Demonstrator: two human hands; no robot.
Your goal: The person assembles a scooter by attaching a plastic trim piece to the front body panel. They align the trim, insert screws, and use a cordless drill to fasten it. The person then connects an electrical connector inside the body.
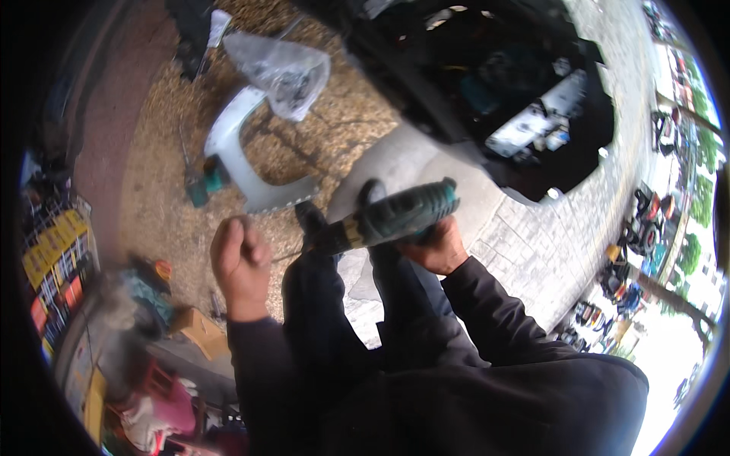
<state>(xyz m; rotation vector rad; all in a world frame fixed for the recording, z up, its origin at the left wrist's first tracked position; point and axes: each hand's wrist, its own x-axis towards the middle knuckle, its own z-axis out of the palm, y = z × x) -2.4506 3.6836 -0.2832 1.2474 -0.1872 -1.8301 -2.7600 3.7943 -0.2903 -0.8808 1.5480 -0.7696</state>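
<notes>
My right hand is wrapped round the handle of a dark green power drill. The drill lies level in front of my knees, its black nose pointing left toward my other hand. Raised just past that nose, my left hand has its fingers curled in; whatever may be inside them is hidden. Beyond, a white curved fender-like panel with small holes along its edge rests on the ground. A clear plastic bag with small dark contents touches its far end.
A second green tool lies left of the panel. At the upper right stands a large black vehicle part with an open cavity. A cardboard box and yellow-fronted packages are at the left. Motorbikes line the right side.
</notes>
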